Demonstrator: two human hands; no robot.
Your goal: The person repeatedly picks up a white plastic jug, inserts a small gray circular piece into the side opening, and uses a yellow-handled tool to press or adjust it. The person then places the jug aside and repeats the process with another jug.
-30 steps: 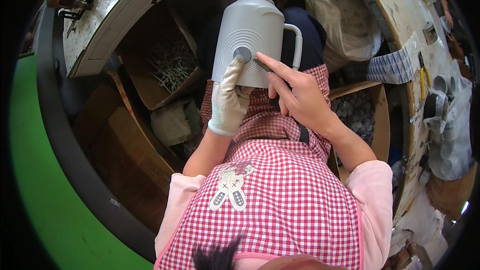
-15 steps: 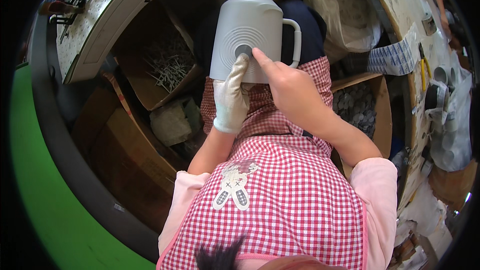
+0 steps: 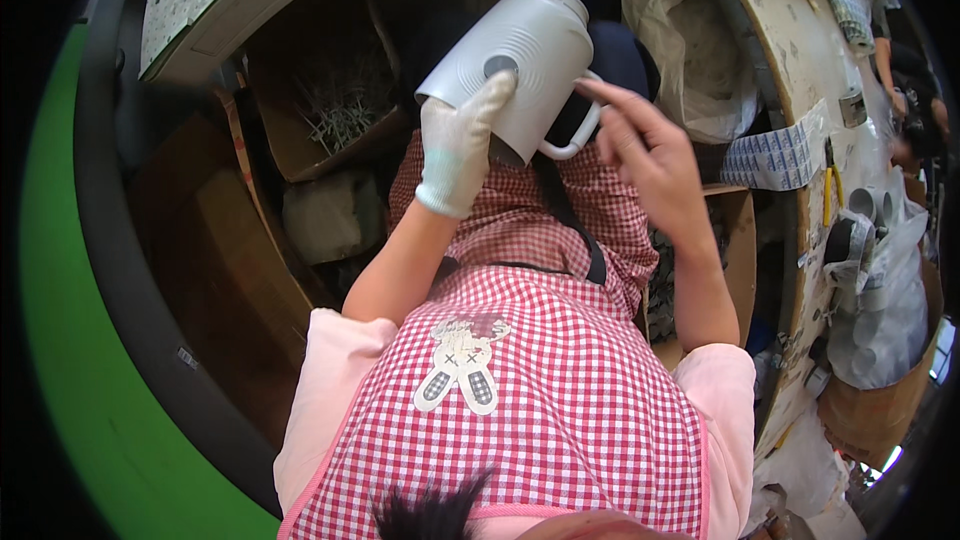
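A light grey jug body (image 3: 550, 90) with a looped side handle (image 3: 580, 140) tilts over my lap, its mouth toward the upper right and its hollow base toward me. Raised rings circle a dark round disc (image 3: 500, 66) on its side. My left hand (image 3: 452, 155), in a white glove, grips the jug at the base edge, with the thumb lying beside the disc. Bare and to the right of the jug, my right hand (image 3: 652, 160) is held near the handle with nothing in it. Its index finger is stretched out and the others are loosely bent.
To the left, a cardboard box (image 3: 292, 162) holds many thin grey pieces (image 3: 350, 115). A clear plastic bag (image 3: 740, 105), a cardboard box (image 3: 738, 215) and a worktable (image 3: 765, 10) stand at right. Pliers with yellow handles (image 3: 832, 195) and bagged grey cylinders (image 3: 875, 315) are farther right, near another person (image 3: 905, 80).
The jug has gone from upright to tilted, its mouth swinging right and its base left. My right hand has left the disc and moved right, past the handle. My left hand keeps its hold.
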